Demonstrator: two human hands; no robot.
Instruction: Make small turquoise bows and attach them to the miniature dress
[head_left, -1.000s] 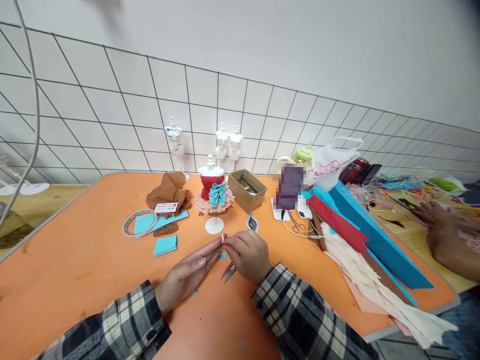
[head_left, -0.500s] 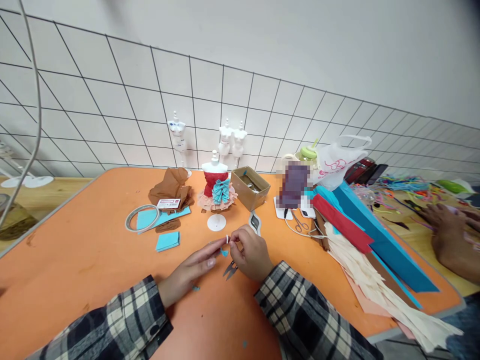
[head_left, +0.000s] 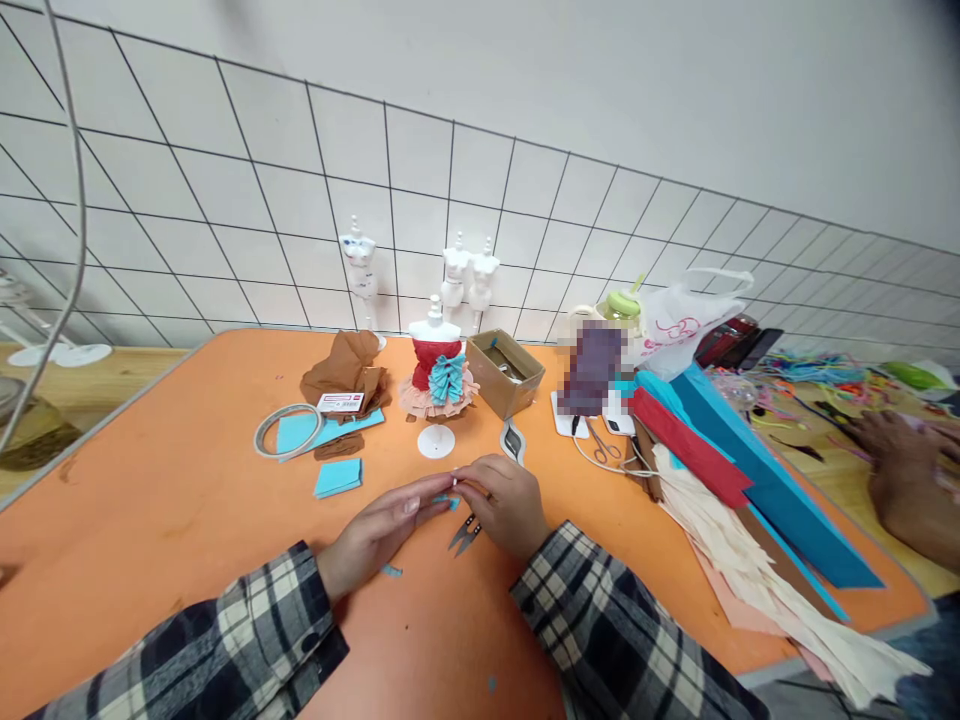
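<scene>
My left hand (head_left: 382, 518) is held low over the orange table, its fingers stretched out and close together. At its fingertips my right hand (head_left: 501, 505) pinches a small white strip (head_left: 454, 482), mostly hidden by the fingers. Blue paper scraps (head_left: 452, 502) show just below the fingertips. Beneath my right hand lie thread snips (head_left: 466, 537), blades toward me; the hand covers their rest. Beyond the hands stands a small dress form (head_left: 435, 352) wearing a red bodice, a peach ruffled skirt and a pleated blue piece.
To the left lie a tape roll (head_left: 264, 440), folded blue paper (head_left: 339, 478) and crumpled brown paper (head_left: 337, 365). A cardboard box (head_left: 508, 388) stands behind. Scissors (head_left: 604, 448), a cable and crepe paper strips (head_left: 720, 535) are on the right. Another person's hand (head_left: 900, 450) rests at far right.
My right fingers have closed in on the left fingertips, so less of the white strip shows. The view has shifted slightly.
</scene>
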